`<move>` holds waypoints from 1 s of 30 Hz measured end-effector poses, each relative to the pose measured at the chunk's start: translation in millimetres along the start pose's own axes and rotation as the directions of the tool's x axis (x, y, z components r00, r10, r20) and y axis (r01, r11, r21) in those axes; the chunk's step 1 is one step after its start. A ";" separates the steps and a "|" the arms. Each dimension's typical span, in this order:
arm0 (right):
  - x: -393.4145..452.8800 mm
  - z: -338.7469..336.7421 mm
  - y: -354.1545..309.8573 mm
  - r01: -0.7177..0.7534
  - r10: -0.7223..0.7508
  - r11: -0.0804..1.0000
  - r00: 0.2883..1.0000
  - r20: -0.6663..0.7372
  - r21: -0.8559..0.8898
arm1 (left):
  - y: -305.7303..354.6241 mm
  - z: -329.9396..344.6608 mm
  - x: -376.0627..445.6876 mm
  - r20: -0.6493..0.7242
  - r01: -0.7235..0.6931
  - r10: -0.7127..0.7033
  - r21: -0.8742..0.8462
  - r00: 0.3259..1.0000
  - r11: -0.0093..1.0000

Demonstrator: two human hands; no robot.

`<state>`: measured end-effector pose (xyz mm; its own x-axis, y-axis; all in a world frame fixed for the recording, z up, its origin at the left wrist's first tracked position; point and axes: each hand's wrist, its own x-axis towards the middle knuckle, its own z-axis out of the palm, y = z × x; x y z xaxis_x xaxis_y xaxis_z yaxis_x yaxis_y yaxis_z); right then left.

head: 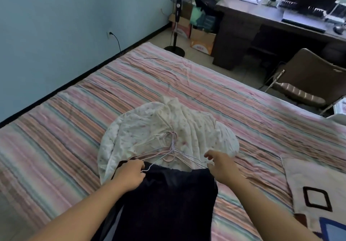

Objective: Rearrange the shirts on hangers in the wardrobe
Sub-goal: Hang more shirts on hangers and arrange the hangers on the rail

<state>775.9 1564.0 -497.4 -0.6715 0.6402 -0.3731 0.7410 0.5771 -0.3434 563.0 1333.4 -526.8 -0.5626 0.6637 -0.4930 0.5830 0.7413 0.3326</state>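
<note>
A dark navy garment (pixel 164 203) lies on the striped bed (pixel 56 137), its top edge toward a cream floral garment (pixel 149 128) spread further away. Several thin wire hangers (pixel 172 150), pink and white, lie bunched on the floral cloth just past the dark garment's top. My left hand (pixel 129 175) grips the dark garment's left top corner and an end of a hanger wire. My right hand (pixel 221 167) sits at the right top corner, fingers curled and pinching a hanger wire end.
A patterned cushion or blanket (pixel 318 194) lies at the bed's right edge. Beyond the bed stand a folding chair (pixel 303 83), a dark desk (pixel 252 21) with a laptop, a pedestal fan (pixel 177 16) and cardboard boxes (pixel 202 38). The blue wall runs along the left.
</note>
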 end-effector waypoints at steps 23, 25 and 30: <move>104.1 113.2 50.2 -0.057 0.056 0.998 0.998 -0.014 -0.025 | -37.8 95.9 73.3 -0.151 0.132 -0.149 -0.119 0.977 0.984; 93.4 104.6 49.4 -0.045 0.045 0.999 0.999 -0.019 0.000 | -36.7 86.9 68.1 -0.169 0.130 -0.157 -0.160 0.973 0.979; 56.3 78.0 35.5 0.008 -0.010 1.000 0.997 -0.075 -0.018 | -33.1 52.6 45.4 -0.189 0.088 -0.120 -0.170 0.975 0.982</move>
<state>764.1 1581.0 -597.8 -0.6765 0.6707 -0.3040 0.7352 0.5918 -0.3305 549.0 1333.7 -602.5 -0.7289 0.5768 -0.3687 0.4233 0.8031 0.4194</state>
